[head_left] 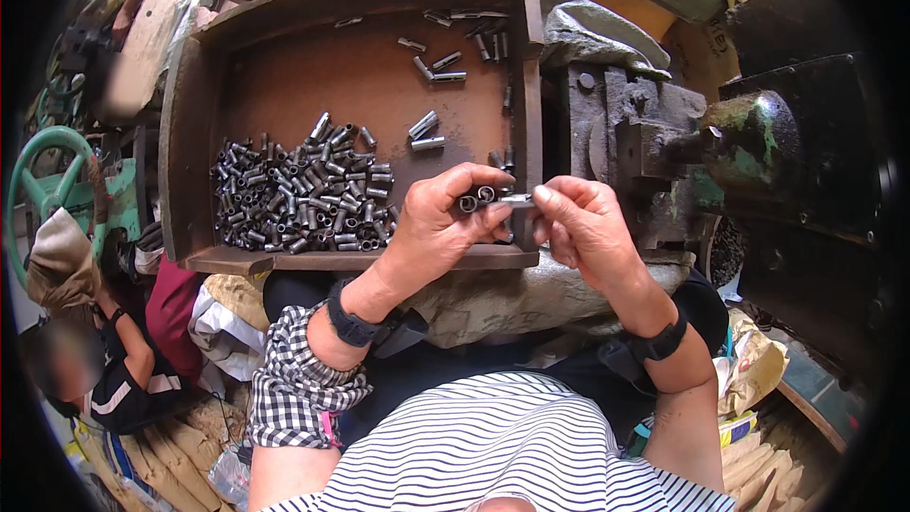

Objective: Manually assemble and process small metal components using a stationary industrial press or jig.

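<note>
My left hand [438, 216] is closed around a few short metal tubes [468, 203], their round open ends facing up between thumb and fingers. Another shiny metal piece [515, 200] bridges the gap to my right hand [590, 232], whose thumb and forefinger pinch its right end. Both hands are over the front right corner of a wooden tray [358, 262]. Inside it, to the left of my hands, lies a heap of dark metal tubes [313, 190]. Two brighter tubes [426, 133] lie apart from the heap, beyond my left hand.
More tubes [445, 62] are scattered at the tray's far right. A dark, greasy machine [654, 133] stands close on the right. Grey sacking [597, 33] lies behind it. At left, a co-worker [133, 351] sits near a green handwheel [47, 190].
</note>
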A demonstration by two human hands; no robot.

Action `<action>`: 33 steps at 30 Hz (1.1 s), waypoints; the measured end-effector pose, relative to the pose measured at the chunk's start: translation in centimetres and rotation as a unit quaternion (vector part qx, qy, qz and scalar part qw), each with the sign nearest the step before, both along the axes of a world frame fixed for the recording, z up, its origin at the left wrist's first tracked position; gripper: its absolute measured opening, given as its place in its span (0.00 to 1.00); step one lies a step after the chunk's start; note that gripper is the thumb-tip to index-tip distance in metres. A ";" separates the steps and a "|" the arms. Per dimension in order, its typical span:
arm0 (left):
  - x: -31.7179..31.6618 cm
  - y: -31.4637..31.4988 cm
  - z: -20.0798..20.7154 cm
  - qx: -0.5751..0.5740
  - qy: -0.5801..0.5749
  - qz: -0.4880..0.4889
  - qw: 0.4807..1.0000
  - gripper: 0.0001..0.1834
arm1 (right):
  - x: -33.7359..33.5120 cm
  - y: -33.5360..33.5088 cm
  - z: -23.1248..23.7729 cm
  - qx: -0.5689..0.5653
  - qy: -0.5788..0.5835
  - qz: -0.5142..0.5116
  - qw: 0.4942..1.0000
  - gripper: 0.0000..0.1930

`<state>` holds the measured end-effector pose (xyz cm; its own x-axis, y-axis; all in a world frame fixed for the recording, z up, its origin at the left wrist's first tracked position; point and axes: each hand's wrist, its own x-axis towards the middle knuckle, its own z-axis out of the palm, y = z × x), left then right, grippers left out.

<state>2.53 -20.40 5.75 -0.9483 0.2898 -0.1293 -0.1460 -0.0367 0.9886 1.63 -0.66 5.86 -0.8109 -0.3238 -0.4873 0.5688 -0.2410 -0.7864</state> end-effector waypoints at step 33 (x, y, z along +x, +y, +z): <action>0.4 6.8 3.9 0.090 -0.070 -0.019 0.993 0.11 | 12.4 22.5 16.6 0.435 0.451 -0.452 0.635 0.20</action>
<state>2.96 -13.63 9.62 -0.9127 0.3553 -0.2017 -0.2861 -0.2035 0.9363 14.07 21.79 22.43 -0.5492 0.5466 0.6321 -0.2688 0.6007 -0.7529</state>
